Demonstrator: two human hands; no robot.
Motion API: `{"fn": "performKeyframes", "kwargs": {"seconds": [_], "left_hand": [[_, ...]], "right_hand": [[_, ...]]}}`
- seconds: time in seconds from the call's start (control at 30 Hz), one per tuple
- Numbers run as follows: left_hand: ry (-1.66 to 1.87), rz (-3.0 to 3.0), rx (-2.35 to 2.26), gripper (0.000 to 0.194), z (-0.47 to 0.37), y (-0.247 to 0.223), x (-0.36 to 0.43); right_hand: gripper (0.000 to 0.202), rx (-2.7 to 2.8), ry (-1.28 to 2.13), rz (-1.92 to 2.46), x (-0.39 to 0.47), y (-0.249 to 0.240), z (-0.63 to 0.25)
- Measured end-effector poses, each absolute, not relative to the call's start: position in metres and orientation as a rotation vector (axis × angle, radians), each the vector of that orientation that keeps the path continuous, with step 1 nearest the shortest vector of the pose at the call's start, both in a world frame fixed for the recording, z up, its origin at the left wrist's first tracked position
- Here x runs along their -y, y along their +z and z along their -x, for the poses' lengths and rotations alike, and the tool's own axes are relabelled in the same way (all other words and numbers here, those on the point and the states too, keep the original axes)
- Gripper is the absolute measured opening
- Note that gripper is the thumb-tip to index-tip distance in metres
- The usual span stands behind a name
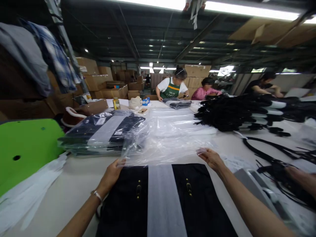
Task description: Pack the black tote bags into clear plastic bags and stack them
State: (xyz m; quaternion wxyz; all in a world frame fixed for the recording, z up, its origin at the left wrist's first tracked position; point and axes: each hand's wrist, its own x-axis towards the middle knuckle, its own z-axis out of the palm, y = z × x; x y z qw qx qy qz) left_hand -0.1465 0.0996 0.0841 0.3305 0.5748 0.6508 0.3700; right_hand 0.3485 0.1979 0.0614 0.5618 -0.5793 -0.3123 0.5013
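Observation:
A clear plastic bag (168, 144) lies spread just beyond a black fabric bag (130, 204), which has a pale strip (164, 197) down its middle and small brass-coloured fittings on both sides. My left hand (112, 174) pinches the near left corner of the plastic, close to the black bag's far left corner. At the plastic's near right edge, my right hand (211, 158) has its fingers closed on the film. The near edge of the plastic runs between both hands, along the far edge of the black bag.
Wrapped dark bags (103, 130) are stacked at the left, beside a green panel (27, 148). Black straps (229, 112) pile up at the right. Another person's hand (301, 177) is at the right edge. Several people work across the table (74, 184).

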Motion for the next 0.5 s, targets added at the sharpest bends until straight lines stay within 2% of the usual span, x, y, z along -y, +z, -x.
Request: {"fn": "performKeyframes", "kwargs": {"seconds": [0.13,0.33,0.4,0.5], "left_hand": [[1.185,-1.346,-1.607,0.065,0.144,0.101,-0.081],[1.296,-1.159,-1.739,0.063,0.150,0.102,-0.072],[1.236,-1.070,-1.774,0.060,0.151,0.093,-0.075],[1.193,-0.947,-1.841,0.058,0.150,0.079,-0.074]], "right_hand": [[0.035,0.779,1.275,1.392,-0.193,0.048,-0.340],[0.029,0.997,1.524,1.474,-0.145,0.056,-0.338],[0.032,1.064,1.469,1.503,-0.130,0.065,-0.340],[0.043,1.259,1.161,1.700,-0.114,0.079,-0.343]]}}
